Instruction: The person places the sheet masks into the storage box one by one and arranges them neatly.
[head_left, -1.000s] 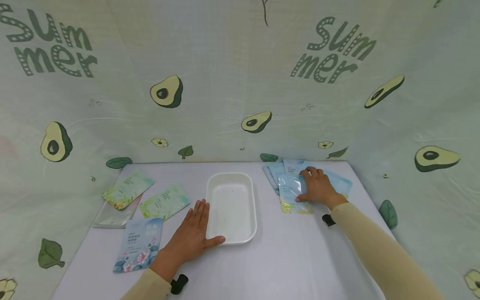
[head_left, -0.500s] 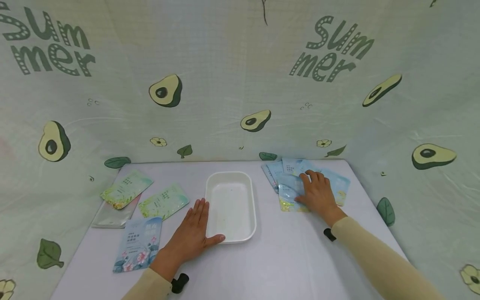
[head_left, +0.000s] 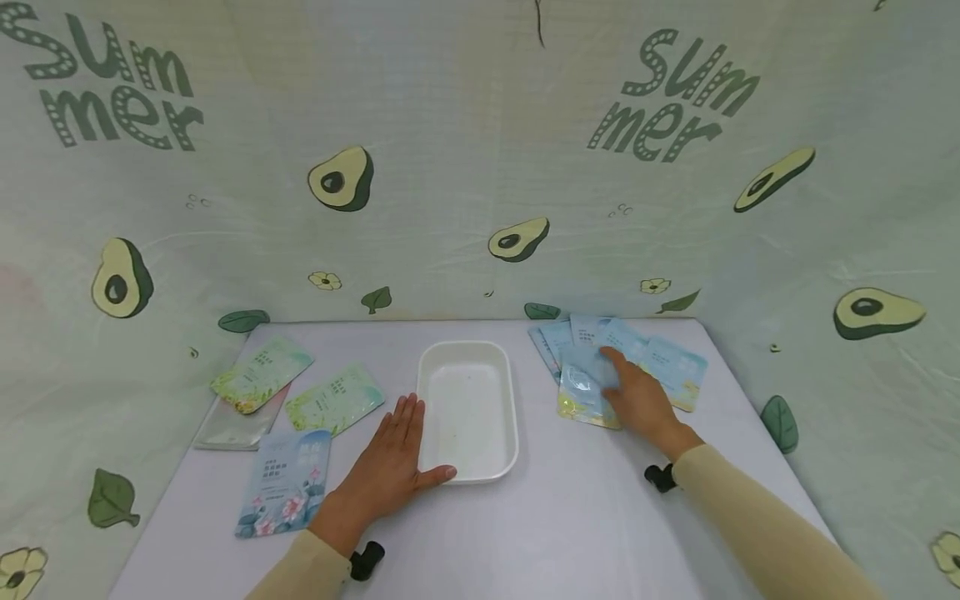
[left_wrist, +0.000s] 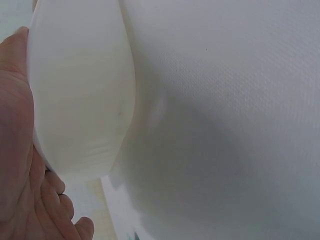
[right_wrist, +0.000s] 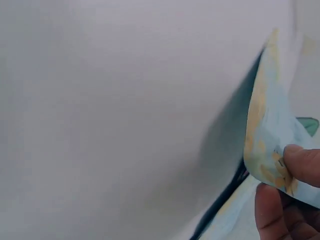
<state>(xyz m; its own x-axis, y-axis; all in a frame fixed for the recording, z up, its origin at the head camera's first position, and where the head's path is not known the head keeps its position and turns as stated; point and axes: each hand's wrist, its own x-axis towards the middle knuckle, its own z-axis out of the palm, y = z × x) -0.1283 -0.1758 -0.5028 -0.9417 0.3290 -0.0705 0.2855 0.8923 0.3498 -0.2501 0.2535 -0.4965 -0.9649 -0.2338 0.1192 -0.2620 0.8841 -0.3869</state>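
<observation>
Right hand (head_left: 643, 406) pinching a blue packet (head_left: 587, 392), far right on the table (head_left: 540, 533), left hand (head_left: 384, 471) wide against a white tray (head_left: 468, 408)

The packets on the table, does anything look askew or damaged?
No damage shows. On the left, a green packet lies askew, partly covering a silver packet. On the right, blue packets overlap unevenly, one packet tilted up, pinched by the right hand.

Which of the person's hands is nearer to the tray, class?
The left. The left hand touches the tray at its left side; the right hand is apart from it, off to its right, pinching a blue packet.
</observation>
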